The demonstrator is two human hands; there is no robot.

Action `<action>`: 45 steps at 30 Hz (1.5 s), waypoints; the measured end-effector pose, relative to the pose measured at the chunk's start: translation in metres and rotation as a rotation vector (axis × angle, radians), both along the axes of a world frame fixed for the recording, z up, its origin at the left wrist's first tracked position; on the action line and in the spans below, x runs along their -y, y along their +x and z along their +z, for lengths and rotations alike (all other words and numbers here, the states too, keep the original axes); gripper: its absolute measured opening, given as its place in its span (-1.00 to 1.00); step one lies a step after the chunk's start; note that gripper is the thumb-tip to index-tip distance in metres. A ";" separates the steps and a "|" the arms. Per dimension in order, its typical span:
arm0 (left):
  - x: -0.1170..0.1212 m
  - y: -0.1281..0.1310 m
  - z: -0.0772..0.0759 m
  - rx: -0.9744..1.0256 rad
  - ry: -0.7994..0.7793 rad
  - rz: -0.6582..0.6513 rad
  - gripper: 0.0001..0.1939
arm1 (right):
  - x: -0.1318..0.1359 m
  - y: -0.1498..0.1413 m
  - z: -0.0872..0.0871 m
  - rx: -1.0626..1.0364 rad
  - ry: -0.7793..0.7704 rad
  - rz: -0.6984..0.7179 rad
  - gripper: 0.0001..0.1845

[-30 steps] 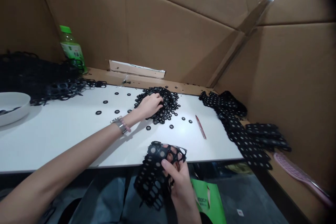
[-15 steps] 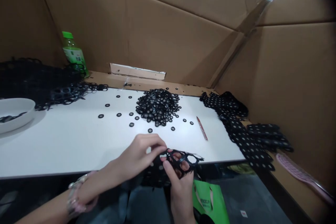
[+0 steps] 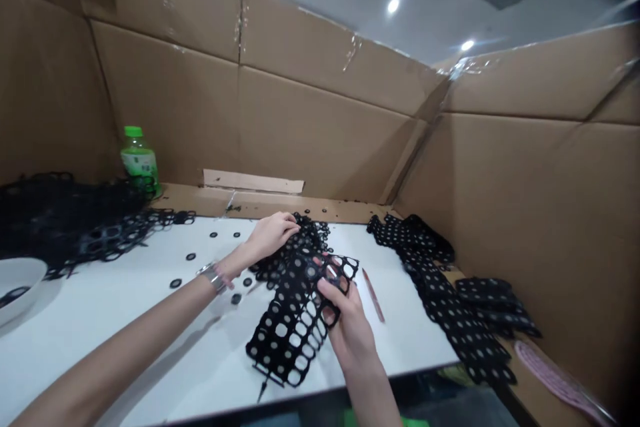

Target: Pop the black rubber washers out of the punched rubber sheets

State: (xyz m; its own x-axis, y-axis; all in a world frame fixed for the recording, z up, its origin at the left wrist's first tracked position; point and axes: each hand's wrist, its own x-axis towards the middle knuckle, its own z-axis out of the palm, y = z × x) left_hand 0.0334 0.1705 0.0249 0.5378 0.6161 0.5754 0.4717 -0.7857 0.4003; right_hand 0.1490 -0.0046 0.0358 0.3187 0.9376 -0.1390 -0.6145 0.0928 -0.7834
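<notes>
My right hand (image 3: 347,310) holds a black sheet with rows of holes (image 3: 287,320) by its upper right edge, thumb in front and fingers showing through the openings. Some of its holes carry pale-centred discs, while others are see-through. The sheet hangs tilted over the white table. My left hand (image 3: 273,237) is at the upper left of a heap of small black rings (image 3: 313,237), its fingers pressed together. What those fingers hold, if anything, is hidden. The sheet covers part of the heap.
Loose rings lie left of the heap. A reddish pen (image 3: 373,295) is on the table (image 3: 410,327). At right are dotted black strips (image 3: 440,293) and a pink hairbrush (image 3: 555,377). A white bowl (image 3: 30,273), a black tangle (image 3: 65,220) and a green bottle (image 3: 140,163) stand left, before cardboard walls.
My left hand went from the heap to the sheet, then back to the heap. My right hand has raised the sheet over the table. The view has tilted upward.
</notes>
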 end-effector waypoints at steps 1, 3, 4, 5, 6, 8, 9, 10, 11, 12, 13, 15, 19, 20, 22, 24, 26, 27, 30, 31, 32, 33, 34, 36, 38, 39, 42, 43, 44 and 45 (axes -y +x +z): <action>0.004 -0.002 0.009 0.063 0.019 -0.009 -0.72 | -0.006 0.003 0.003 0.003 0.011 -0.009 -0.52; 0.021 -0.009 0.030 0.242 0.054 -0.118 -0.68 | -0.015 0.005 0.008 0.016 0.040 -0.040 -0.50; 0.032 -0.013 0.041 0.258 0.097 -0.238 -0.73 | -0.018 0.005 0.010 0.019 0.058 -0.052 -0.51; 0.043 -0.016 0.050 0.204 0.155 -0.372 -0.76 | -0.021 0.004 0.012 0.020 0.072 -0.065 -0.52; 0.053 -0.019 0.057 0.145 0.218 -0.433 -0.71 | -0.022 0.003 0.015 0.019 0.081 -0.082 -0.53; 0.069 -0.021 0.066 0.075 0.323 -0.454 -0.75 | -0.023 -0.003 0.019 0.012 0.080 -0.139 -0.50; 0.074 -0.021 0.067 0.068 0.347 -0.436 -0.82 | -0.022 -0.006 0.020 0.011 0.073 -0.175 -0.47; 0.076 -0.022 0.068 0.080 0.339 -0.418 -0.88 | -0.021 -0.009 0.021 0.010 0.064 -0.206 -0.43; 0.075 -0.022 0.069 0.109 0.300 -0.401 -0.88 | -0.019 -0.012 0.022 0.008 0.058 -0.220 -0.41; 0.072 -0.023 0.069 0.151 0.238 -0.378 -0.86 | -0.018 -0.014 0.022 0.004 0.054 -0.220 -0.39; 0.065 -0.025 0.069 0.207 0.165 -0.334 -0.84 | -0.016 -0.016 0.022 -0.002 0.046 -0.206 -0.38; 0.044 -0.030 0.066 0.336 0.045 -0.173 -0.81 | -0.015 -0.019 0.021 -0.031 0.018 -0.183 -0.36; -0.008 -0.030 0.031 0.221 -0.030 0.001 -0.82 | -0.020 -0.021 0.021 -0.180 -0.077 -0.180 -0.40; -0.018 -0.027 0.017 0.127 -0.063 -0.028 -0.83 | -0.023 -0.021 0.021 -0.226 -0.100 -0.178 -0.46; -0.031 -0.020 -0.008 -0.051 -0.129 -0.079 -0.82 | -0.029 -0.021 0.021 -0.312 -0.145 -0.155 -0.59; -0.034 -0.015 -0.020 -0.104 -0.158 -0.097 -0.80 | -0.033 -0.021 0.021 -0.383 -0.188 -0.117 -0.68; -0.029 -0.016 -0.013 -0.020 -0.165 -0.087 -0.77 | -0.036 -0.020 0.019 -0.422 -0.210 -0.089 -0.73; -0.024 -0.018 -0.004 0.048 -0.186 -0.086 -0.77 | -0.036 -0.020 0.018 -0.421 -0.214 -0.084 -0.74; -0.004 -0.027 0.031 0.159 -0.393 -0.260 -0.70 | -0.038 -0.017 0.015 -0.370 -0.204 -0.100 -0.77; 0.003 -0.029 0.040 0.129 -0.488 -0.388 -0.67 | -0.039 -0.016 0.015 -0.349 -0.199 -0.109 -0.78; 0.011 -0.030 0.047 0.099 -0.565 -0.488 -0.67 | -0.040 -0.014 0.014 -0.332 -0.194 -0.114 -0.78; 0.018 -0.029 0.050 0.080 -0.618 -0.554 -0.69 | -0.041 -0.012 0.014 -0.317 -0.191 -0.115 -0.78; 0.024 -0.027 0.051 0.083 -0.651 -0.580 -0.70 | -0.042 -0.011 0.013 -0.304 -0.191 -0.115 -0.78; 0.033 -0.020 0.047 0.137 -0.702 -0.563 -0.73 | -0.043 -0.006 0.011 -0.285 -0.196 -0.134 -0.81; 0.039 -0.014 0.043 0.229 -0.779 -0.554 -0.74 | -0.042 -0.003 0.007 -0.292 -0.193 -0.175 -0.77; 0.040 -0.011 0.041 0.278 -0.828 -0.561 -0.74 | -0.041 -0.002 0.004 -0.297 -0.179 -0.187 -0.71; 0.044 -0.009 0.041 0.369 -0.902 -0.585 -0.75 | -0.035 -0.002 -0.005 -0.233 -0.093 -0.163 -0.52; 0.044 -0.009 0.041 0.364 -0.895 -0.587 -0.76 | -0.033 -0.004 -0.007 -0.180 -0.062 -0.162 -0.47; 0.045 -0.010 0.042 0.343 -0.869 -0.572 -0.76 | -0.031 -0.005 -0.008 -0.118 -0.039 -0.169 -0.44; 0.046 -0.010 0.043 0.318 -0.828 -0.537 -0.76 | -0.029 -0.007 -0.008 -0.055 -0.024 -0.180 -0.42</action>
State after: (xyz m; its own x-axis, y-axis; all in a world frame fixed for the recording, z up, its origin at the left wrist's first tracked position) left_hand 0.0229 0.1249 0.0676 0.7558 0.6075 0.2443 -0.0816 -0.2827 0.9557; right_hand 0.1418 0.0246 0.0275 0.4726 0.8621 -0.1826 -0.6315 0.1868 -0.7526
